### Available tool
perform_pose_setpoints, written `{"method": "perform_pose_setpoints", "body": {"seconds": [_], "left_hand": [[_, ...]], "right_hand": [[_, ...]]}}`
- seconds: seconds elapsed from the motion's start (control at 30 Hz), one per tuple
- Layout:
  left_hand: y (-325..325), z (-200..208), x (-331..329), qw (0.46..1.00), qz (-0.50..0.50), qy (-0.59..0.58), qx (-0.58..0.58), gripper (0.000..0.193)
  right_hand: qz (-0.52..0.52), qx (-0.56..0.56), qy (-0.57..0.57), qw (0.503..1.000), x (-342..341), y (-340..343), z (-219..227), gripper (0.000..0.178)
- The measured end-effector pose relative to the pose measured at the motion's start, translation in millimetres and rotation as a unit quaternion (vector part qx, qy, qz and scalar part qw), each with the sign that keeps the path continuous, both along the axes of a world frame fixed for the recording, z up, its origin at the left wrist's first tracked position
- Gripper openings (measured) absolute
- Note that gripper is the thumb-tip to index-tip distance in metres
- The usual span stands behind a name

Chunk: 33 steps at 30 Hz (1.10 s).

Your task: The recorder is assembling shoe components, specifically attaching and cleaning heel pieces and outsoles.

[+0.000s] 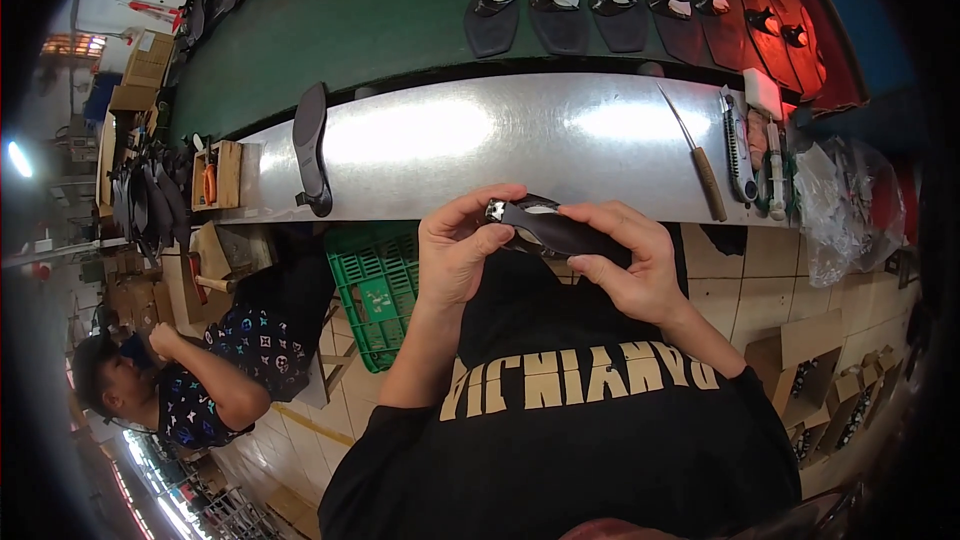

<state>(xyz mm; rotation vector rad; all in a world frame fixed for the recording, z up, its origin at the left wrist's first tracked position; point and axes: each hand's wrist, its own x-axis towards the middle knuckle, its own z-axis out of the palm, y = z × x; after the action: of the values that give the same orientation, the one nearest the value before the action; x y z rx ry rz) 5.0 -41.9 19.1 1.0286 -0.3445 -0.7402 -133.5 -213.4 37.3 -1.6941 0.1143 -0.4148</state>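
Between my two hands, just off the near edge of the metal bench, is a black sandal [565, 234]. Its left end has a shiny metallic-looking piece, and a pale patch shows at its upper side. My left hand [455, 245] pinches that shiny end between thumb and fingers. On the other end, my right hand [635, 265] has its fingers along the top and the thumb below. The hands cover parts of the sandal. A black sole-shaped piece [312, 145] with a small strap at its near end lies on the bench to the left.
Beyond the metal bench [420, 155], a green conveyor belt [390, 10] carries several black sandals [553, 10]. At right lie an awl [700, 160], a utility knife [740, 155] and a plastic bag [845, 200]. A wooden box [217, 175], green crate [375, 295] and co-worker [205, 370] are at left.
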Motion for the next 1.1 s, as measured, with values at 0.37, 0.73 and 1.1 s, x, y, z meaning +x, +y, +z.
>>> {"method": "perform_pose_setpoints", "body": {"seconds": [0.37, 0.73, 1.1], "left_hand": [[0, 0, -3, 1.0, 0.001, 0.005, -0.008, 0.036], [1, -5, -2, 1.0, 0.001, 0.01, 0.004, 0.037], [4, -10, 1, 0.999, -0.002, -0.01, 0.031, 0.039]], "right_hand": [[0.0, 0.002, -0.001, 1.0, -1, 0, -5, 0.046], [0.013, 0.012, 0.007, 1.0, -1, -1, -9, 0.046], [0.001, -0.042, -0.015, 0.999, 2, -2, -11, 0.045]]}}
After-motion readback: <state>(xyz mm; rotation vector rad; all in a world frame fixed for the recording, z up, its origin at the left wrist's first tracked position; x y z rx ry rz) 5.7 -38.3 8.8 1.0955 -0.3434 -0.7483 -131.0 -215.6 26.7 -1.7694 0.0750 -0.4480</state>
